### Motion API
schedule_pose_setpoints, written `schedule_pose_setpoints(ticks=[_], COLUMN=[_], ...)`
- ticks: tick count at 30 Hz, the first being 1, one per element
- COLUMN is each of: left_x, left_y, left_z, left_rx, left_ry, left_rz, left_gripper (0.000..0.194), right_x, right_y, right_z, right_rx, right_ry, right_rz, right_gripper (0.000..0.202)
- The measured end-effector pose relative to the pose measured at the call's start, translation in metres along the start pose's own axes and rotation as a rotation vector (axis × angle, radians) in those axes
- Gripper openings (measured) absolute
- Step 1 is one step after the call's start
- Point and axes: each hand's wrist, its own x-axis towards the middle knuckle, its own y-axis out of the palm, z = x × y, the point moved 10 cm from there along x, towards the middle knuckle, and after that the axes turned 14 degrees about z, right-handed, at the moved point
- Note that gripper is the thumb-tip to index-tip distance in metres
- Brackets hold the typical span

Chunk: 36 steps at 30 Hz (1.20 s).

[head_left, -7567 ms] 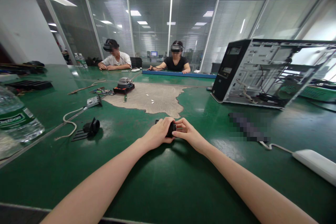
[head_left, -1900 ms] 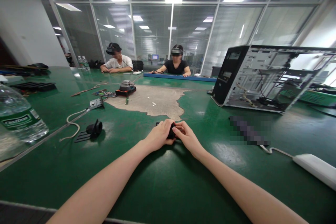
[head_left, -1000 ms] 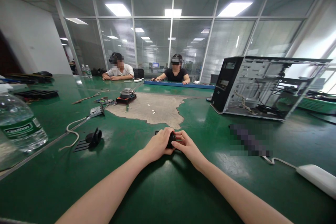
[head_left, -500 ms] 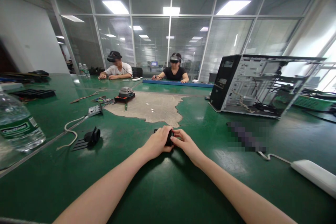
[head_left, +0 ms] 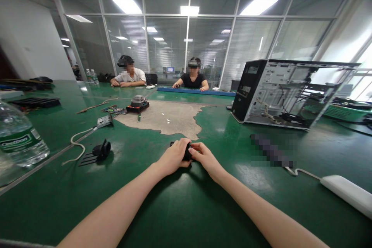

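A small black object (head_left: pixel 186 154) is between my two hands, low over the green table (head_left: pixel 180 209) in the middle of the view. My left hand (head_left: pixel 175 155) wraps over its top and left side, with the fingers closed on it. The fingertips and thumb of my right hand (head_left: pixel 202 156) press on its right side. Most of the object is covered by my fingers, so its full shape is hidden.
A black bracket-like part (head_left: pixel 101 150) and a metal piece with a cable (head_left: pixel 104 121) lie left. Further left stands a water bottle (head_left: pixel 19 137). An open computer case (head_left: pixel 279 95) and a white power strip (head_left: pixel 345 193) are right. Two people sit across the table.
My hands have stayed nearly in place on the black object, with only tiny finger shifts. The hand of the person in black has moved slightly to the right.
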Motion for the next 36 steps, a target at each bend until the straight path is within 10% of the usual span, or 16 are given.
schedule_pose_setpoints(ticks=[36], left_x=[-0.001], left_y=[0.0], left_z=[-0.002], left_rx=[0.005], left_ry=[0.013], left_rz=[0.005], left_gripper=[0.057], right_x=[-0.002], right_y=[0.002], right_z=[0.001], right_rx=[0.015], right_ry=[0.008], right_rz=[0.024], right_gripper=[0.029])
